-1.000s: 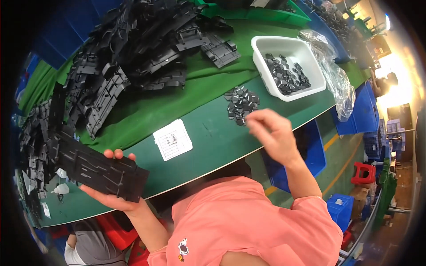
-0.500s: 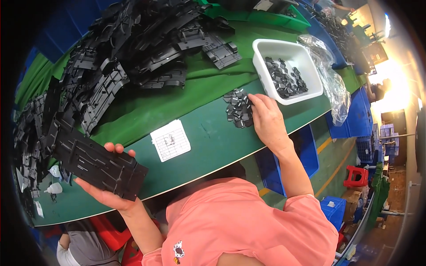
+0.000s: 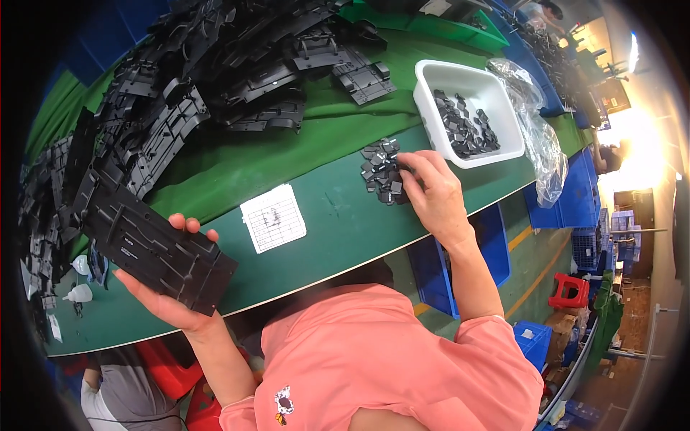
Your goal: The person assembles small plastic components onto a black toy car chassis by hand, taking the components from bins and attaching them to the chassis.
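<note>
My left hand (image 3: pixel 167 298) holds a long flat black plastic panel (image 3: pixel 147 244) just above the near edge of the green table (image 3: pixel 338 215). My right hand (image 3: pixel 433 190) reaches forward and rests its fingertips on a small heap of black square clips (image 3: pixel 381 172) lying on the table. Whether a clip is pinched between the fingers is hidden. Just beyond that heap stands a white rectangular bin (image 3: pixel 471 115) with several more of the same clips inside.
A large pile of black plastic panels (image 3: pixel 208 72) covers the far left of the table. A white paper slip (image 3: pixel 273 218) lies between my hands. A clear plastic bag (image 3: pixel 535 129) hangs right of the bin. Blue crates (image 3: pixel 478 251) sit below the table edge.
My right hand has moved forward from above the table edge onto the heap of clips. My left hand keeps the panel, shifted slightly.
</note>
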The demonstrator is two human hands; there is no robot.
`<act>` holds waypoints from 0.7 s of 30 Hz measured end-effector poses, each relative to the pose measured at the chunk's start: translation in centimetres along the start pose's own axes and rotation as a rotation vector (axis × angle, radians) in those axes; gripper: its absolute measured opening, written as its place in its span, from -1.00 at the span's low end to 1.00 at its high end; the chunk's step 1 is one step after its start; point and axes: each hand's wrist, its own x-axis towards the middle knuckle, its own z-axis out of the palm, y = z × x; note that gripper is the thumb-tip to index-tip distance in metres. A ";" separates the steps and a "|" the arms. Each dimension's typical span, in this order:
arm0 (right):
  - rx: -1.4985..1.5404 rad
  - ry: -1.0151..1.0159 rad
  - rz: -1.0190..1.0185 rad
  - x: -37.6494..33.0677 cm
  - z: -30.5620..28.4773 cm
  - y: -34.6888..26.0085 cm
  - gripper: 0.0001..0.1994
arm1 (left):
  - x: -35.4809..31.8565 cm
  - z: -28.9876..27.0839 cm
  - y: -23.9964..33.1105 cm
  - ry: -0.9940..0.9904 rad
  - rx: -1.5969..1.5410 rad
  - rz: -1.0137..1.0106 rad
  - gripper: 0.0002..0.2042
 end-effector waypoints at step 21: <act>0.828 -0.290 0.312 0.8 0.1 -3.9 -0.82 | 0.0 0.6 0.2 0.044 0.107 0.040 -0.36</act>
